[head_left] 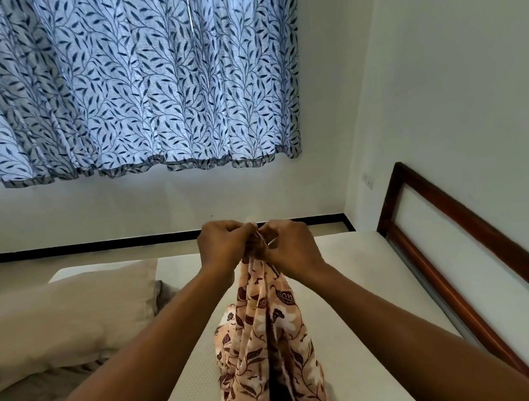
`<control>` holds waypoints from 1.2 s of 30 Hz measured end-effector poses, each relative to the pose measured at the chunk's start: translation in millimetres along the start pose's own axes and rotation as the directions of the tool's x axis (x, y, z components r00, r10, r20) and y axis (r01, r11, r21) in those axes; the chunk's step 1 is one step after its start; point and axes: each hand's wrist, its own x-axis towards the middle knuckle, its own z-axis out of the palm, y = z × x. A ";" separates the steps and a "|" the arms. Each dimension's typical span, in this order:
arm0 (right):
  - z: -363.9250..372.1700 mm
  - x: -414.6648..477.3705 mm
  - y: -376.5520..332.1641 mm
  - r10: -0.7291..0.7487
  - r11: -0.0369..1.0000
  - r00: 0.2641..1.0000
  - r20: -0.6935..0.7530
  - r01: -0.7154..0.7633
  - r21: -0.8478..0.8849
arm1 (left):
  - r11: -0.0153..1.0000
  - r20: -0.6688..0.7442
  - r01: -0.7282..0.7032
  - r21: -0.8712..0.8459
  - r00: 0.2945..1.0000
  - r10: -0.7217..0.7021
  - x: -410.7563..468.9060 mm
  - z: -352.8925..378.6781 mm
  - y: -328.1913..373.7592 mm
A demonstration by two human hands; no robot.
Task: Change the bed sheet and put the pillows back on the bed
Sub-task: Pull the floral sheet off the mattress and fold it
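A peach bed sheet with a dark red leaf print hangs bunched in front of me, over the bare white mattress. My left hand and my right hand are raised side by side, and both grip the sheet's gathered top edge with curled fingers. The lower folds of the sheet rest on the mattress near me. Beige pillows lie stacked on the left part of the mattress.
A dark wooden headboard with a white panel runs along the right wall. Blue leaf-patterned curtains hang over the far wall. A wall socket sits above the headboard's far end. Floor with a black skirting lies beyond the mattress.
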 end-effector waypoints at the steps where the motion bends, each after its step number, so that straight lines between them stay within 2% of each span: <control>1: -1.3 3.0 1.0 0.004 1.000 1.000 0.001 -0.004 0.016 | 0.999 0.018 0.013 -0.032 1.000 -0.012 -0.1 -0.6 2.4; 6: -5.5 14.0 6.2 -0.027 0.998 1.000 -0.015 0.028 0.048 | 0.989 0.124 0.030 -0.144 0.992 -0.012 -0.2 -4.0 10.9; 10: -8.4 19.8 8.1 0.054 0.975 0.998 -0.014 -0.050 0.215 | 0.983 0.143 -0.015 -0.180 0.989 0.041 2.8 -6.6 14.1; 13: -15.0 22.0 7.6 0.162 0.890 0.984 0.072 -0.177 0.421 | 0.972 0.190 -0.025 -0.236 0.979 0.071 5.6 -11.3 16.8; 16: -19.7 22.3 9.5 0.178 0.791 0.971 0.159 -0.237 0.564 | 0.964 0.220 -0.046 -0.262 0.970 0.106 9.2 -17.9 20.3; 20: -25.4 24.1 11.8 0.206 0.707 0.957 0.203 -0.289 0.645 | 0.946 0.225 -0.081 -0.314 0.962 0.157 14.9 -23.1 29.5; 24: -43.4 28.9 12.6 0.229 0.592 0.916 0.329 -0.399 0.700 | 0.945 0.237 -0.130 -0.300 0.950 0.205 23.4 -27.3 33.4; 27: -64.4 35.4 8.7 0.153 0.614 0.923 0.354 -0.370 0.697 | 0.963 0.443 -0.113 -0.246 0.870 0.215 28.3 -23.8 33.8; 30: -90.4 45.5 -0.6 0.078 0.628 0.934 0.349 -0.317 0.710 | 0.976 0.640 -0.064 -0.206 0.746 0.184 25.4 -10.0 41.9; 31: -99.7 50.9 -3.3 0.071 0.648 0.940 0.334 -0.298 0.701 | 0.977 0.678 -0.065 -0.203 0.710 0.188 22.8 -3.8 45.9; 33: -117.7 64.7 -6.1 0.056 0.696 0.957 0.284 -0.241 0.677 | 0.978 0.704 -0.082 -0.190 0.684 0.194 20.3 7.4 53.7; 36: -149.9 85.7 -10.8 0.030 0.691 0.981 0.193 -0.159 0.705 | 0.984 0.748 -0.102 -0.146 0.640 0.177 24.2 18.3 67.1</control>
